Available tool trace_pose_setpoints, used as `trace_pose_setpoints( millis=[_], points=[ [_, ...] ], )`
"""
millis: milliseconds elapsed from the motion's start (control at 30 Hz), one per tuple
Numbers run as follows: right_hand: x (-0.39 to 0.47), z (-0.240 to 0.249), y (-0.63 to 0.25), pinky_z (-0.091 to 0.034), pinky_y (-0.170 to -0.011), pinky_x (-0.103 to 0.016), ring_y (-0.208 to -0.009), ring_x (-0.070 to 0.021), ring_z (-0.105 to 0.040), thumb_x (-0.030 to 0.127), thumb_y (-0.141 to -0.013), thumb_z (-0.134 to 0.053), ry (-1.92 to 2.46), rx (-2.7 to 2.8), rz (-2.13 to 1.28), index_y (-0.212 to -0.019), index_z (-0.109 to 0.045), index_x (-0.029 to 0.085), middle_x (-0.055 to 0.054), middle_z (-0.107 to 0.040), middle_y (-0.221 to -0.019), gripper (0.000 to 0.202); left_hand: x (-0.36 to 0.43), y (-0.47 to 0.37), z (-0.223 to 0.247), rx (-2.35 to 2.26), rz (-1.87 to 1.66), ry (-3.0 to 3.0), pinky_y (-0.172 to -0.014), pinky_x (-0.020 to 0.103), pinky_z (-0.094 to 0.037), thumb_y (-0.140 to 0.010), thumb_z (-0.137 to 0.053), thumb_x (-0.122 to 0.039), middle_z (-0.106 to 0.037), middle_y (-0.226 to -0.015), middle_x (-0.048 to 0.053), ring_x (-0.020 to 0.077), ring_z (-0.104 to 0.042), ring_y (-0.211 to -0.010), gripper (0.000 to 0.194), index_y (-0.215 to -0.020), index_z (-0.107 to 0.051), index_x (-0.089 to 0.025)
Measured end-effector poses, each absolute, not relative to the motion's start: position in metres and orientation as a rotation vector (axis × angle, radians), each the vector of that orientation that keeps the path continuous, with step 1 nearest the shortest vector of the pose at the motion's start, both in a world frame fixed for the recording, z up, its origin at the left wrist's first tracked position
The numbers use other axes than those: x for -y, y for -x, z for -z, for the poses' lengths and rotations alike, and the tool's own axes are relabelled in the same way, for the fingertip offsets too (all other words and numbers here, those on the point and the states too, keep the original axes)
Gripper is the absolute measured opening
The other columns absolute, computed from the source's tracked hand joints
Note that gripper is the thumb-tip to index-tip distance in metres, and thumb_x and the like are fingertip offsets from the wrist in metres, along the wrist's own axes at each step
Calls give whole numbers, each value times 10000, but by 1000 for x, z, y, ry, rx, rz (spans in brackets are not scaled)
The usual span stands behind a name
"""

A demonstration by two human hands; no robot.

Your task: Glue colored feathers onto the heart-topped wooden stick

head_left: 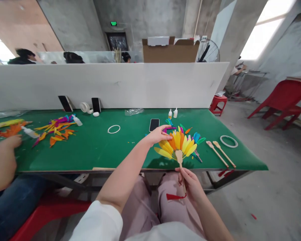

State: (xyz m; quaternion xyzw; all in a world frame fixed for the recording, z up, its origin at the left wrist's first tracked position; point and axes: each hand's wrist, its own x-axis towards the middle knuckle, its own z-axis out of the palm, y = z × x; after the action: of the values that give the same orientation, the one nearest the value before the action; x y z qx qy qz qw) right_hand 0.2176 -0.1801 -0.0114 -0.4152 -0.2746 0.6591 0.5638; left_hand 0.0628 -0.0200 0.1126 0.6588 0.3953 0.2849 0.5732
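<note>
The right hand point(190, 182) grips with closed fingers the wooden handle of a feather fan point(177, 144), held upright above the near edge of the green table point(102, 150). The left hand point(158, 134) stretches forward with loosely open fingers touching the fan's top feathers, it seems. A phone point(154, 124) lies just behind, and two wooden sticks point(220, 153) lie to the right, near the table's corner.

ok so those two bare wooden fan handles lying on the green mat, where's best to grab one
Probably by the thin stick end nearest the table's front edge. The two wooden handles lie flat, side by side, paddle heads pointing away and sticks angled toward the right hand. Come in from the front right, pinching the stick across its width; the white ring lies close to the heads.
</note>
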Motion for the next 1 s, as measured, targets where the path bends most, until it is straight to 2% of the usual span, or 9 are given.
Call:
trace_pose_setpoints(
  millis=[67, 167, 333, 567, 700, 867, 900, 1000],
  points=[
    [181, 14, -219, -360, -470, -192, -444, -43, -408, 425, -697, -665, 968, 643, -1556, -840, -682, 164, 44, -482, -530, 298, 21, -65, -111, -899, -637, -1559, -603, 238, -421, -629, -740, -226, -614, -650, -12, 121, -577, -618, 652, -1233, -495, -229],
    [181, 15, -219, -365, -472, -193, -445, -42, -402, 431, -700, -660, 959, 641, -1560, -839, -682, 172, 47, -477, -533, 294, 26, -64, -111, -831, -592, -1547, -582, 230, -426, -640, -731, -208, -605, -662, -17, 116, -575, -612, 669, -1255, -473, -261],
    [181, 13, -218, -358, -467, -192, -453, -46, -402, 432, -705, -654, 965, 663, -1561, -839, -684, 168, 45, -474, -536, 298, 28, -62, -113, -887, -606, -1522, -582, 242, -436, -641, -710, -154, -596, -628, -15, 127, -586, -604, 650, -1248, -486, -222],
    [180, 13, -215, -348, -457, -191, -468, -57, -425, 445, -700, -654, 1013, 708, -1530, -860, -687, 156, 35, -489, -537, 332, 29, -59, -106, -957, -660, -1557, -565, 236, -421, -638, -730, -238, -618, -625, 1, 136, -587, -610, 577, -1185, -552, -194],
    [178, 17, -226, -359, -469, -195, -482, -64, -442, 421, -661, -695, 1071, 719, -1466, -852, -695, 146, 23, -519, -534, 335, 23, -60, -105, -1012, -830, -1554, -655, 259, -461, -743, -627, -343, -672, -817, 64, 165, -618, -773, 409, -1112, -594, -170],
    [173, 16, -283, -409, -493, -214, -491, -64, -447, 446, -632, -704, 1152, 648, -1283, -875, -686, 181, 29, -531, -593, 360, 43, -48, -88, -1161, -1201, -1510, -844, 299, -444, -821, -499, -348, -624, -1042, 94, 178, -578, -972, 356, -1114, -538, -149],
    [172, 14, -300, -413, -492, -212, -493, -62, -449, 447, -632, -703, 1169, 632, -1237, -880, -683, 184, 29, -531, -603, 362, 56, -45, -77, -1189, -1276, -1513, -861, 307, -442, -829, -485, -346, -623, -1038, 84, 177, -580, -966, 337, -1105, -536, -160],
    [166, 6, -351, -401, -456, -203, -469, -52, -425, 456, -628, -702, 1213, 601, -1108, -886, -675, 177, 35, -510, -597, 381, 110, -40, -24, -1300, -1448, -1725, -843, 319, -471, -841, -465, -286, -657, -839, 37, 164, -617, -833, 274, -1085, -546, -192]
  ],
)
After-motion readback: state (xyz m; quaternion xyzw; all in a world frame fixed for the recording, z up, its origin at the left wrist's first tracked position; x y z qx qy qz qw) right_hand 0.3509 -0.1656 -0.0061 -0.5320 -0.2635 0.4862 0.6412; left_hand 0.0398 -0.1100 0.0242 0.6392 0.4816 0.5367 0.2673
